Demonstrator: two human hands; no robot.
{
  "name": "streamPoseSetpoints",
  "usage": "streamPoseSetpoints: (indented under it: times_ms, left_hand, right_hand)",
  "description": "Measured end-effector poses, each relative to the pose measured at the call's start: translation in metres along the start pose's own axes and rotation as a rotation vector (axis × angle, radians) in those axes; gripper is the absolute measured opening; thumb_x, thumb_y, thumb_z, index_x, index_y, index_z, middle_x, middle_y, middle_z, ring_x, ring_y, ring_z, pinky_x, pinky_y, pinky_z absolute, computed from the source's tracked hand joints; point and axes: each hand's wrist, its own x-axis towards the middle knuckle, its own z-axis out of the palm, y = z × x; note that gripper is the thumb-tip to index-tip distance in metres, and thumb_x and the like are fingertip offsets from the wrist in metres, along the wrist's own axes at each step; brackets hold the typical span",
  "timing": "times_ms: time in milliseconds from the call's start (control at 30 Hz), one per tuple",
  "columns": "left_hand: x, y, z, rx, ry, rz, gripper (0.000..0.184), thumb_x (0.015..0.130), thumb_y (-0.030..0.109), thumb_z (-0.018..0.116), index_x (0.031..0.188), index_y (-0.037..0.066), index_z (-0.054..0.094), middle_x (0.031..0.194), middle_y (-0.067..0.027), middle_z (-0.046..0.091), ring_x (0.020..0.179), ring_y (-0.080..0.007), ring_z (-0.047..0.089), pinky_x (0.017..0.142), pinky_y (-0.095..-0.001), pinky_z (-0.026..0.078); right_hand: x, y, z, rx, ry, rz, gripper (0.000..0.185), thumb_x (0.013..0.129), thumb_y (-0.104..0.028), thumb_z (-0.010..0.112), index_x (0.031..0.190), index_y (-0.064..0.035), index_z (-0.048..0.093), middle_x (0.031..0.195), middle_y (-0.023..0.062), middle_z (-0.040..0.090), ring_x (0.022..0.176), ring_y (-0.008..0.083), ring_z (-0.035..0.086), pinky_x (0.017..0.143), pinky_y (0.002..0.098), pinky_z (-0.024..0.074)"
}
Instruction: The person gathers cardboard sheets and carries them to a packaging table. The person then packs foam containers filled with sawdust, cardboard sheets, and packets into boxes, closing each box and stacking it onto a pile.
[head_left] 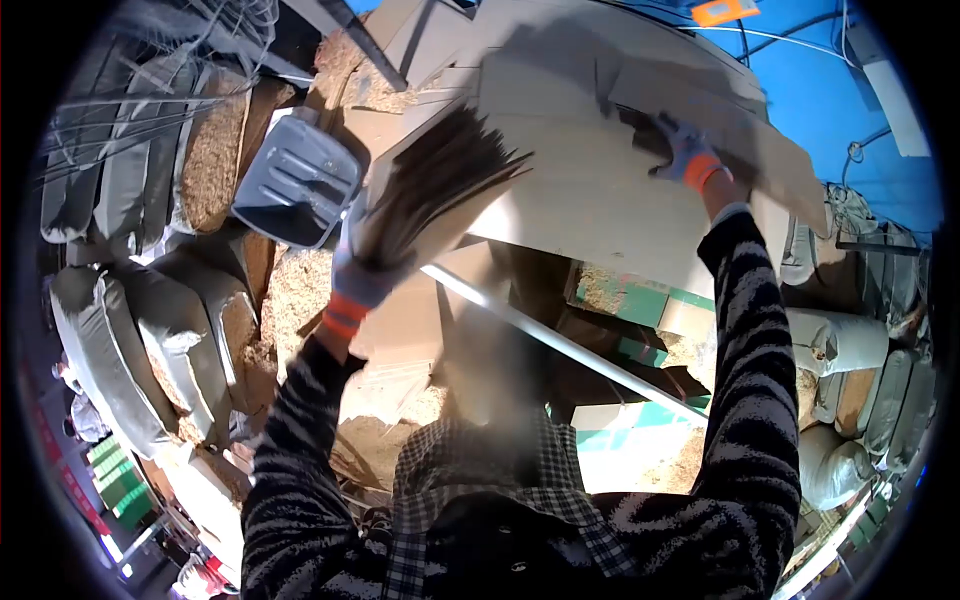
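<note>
My left hand [370, 270], in a grey glove with an orange cuff, grips a fanned bundle of thin dark brown sheets [440, 185]. The bundle stands tilted over the left side of a broad cardboard surface [560, 190]. My right hand [680, 150], gloved the same way, is over the right part of that cardboard with its fingers spread. Beside its fingertips lies a dark piece [643, 130]; whether they touch it is unclear. A grey plastic shovel [300, 180] is left of the bundle.
Stacked bags of shavings [135, 340] line the left, with more bags [840, 345] at the right. A pale pole [560, 345] crosses in front of my body. Green and brown boxes [630, 300] lie below the cardboard. An orange object [725, 10] is at the top right.
</note>
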Motion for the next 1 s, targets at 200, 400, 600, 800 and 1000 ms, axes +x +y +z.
streamPoseSetpoints:
  times_ms: [200, 400, 600, 800, 1000]
  left_hand:
    - [-0.216, -0.036, -0.075, -0.209, 0.572, -0.429, 0.057, 0.086, -0.004, 0.067, 0.138, -0.004, 0.044, 0.127, -0.021, 0.06, 0.105, -0.0308, 0.064, 0.09, -0.0413, 0.058]
    - [-0.363, -0.11, -0.146, -0.542, 0.655, -0.599, 0.058, 0.087, 0.007, 0.061, 0.141, -0.008, 0.046, 0.135, -0.0202, 0.059, 0.125, -0.031, 0.057, 0.107, -0.0433, 0.046]
    - [-0.429, -0.165, -0.176, -0.467, 0.847, -0.784, 0.051, 0.094, 0.023, 0.066, 0.137, -0.004, 0.056, 0.142, -0.0132, 0.056, 0.129, -0.026, 0.053, 0.115, -0.04, 0.036]
    - [-0.445, -0.213, -0.18, -0.512, 0.785, -0.901, 0.056, 0.092, 0.027, 0.067, 0.137, -0.004, 0.055, 0.14, -0.0134, 0.056, 0.13, -0.0264, 0.05, 0.114, -0.0405, 0.035]
    - [-0.454, -0.243, -0.181, -0.596, 0.776, -0.951, 0.055, 0.094, 0.031, 0.066, 0.137, -0.001, 0.057, 0.14, -0.0118, 0.057, 0.131, -0.0246, 0.05, 0.113, -0.0396, 0.037]
  right_hand:
    - [-0.125, -0.227, 0.002, 1.027, 0.479, -0.209, 0.041, 0.087, -0.021, 0.065, 0.126, -0.0098, 0.063, 0.125, 0.0166, 0.063, 0.119, 0.0315, 0.06, 0.102, 0.0378, 0.0468]
    - [-0.298, -0.421, 0.255, 0.523, -0.252, -0.2, 0.048, 0.091, -0.033, 0.06, 0.131, -0.0086, 0.048, 0.131, 0.0155, 0.045, 0.121, 0.0349, 0.043, 0.101, 0.05, 0.0377]
    - [-0.244, -0.403, 0.363, 0.177, -0.168, 0.403, 0.064, 0.095, -0.028, 0.051, 0.154, -0.0096, 0.035, 0.157, 0.0253, 0.033, 0.145, 0.0494, 0.026, 0.117, 0.0606, 0.0252]
    - [-0.248, -0.385, 0.482, 1.334, 0.107, 0.651, 0.052, 0.103, -0.034, 0.049, 0.151, -0.0135, 0.041, 0.15, 0.0108, 0.047, 0.137, 0.0277, 0.045, 0.115, 0.0407, 0.0362]
    - [-0.225, -0.447, 0.367, 0.842, 0.066, 0.474, 0.061, 0.094, -0.021, 0.062, 0.149, -0.0052, 0.042, 0.146, 0.0243, 0.047, 0.134, 0.0395, 0.043, 0.115, 0.045, 0.0324]
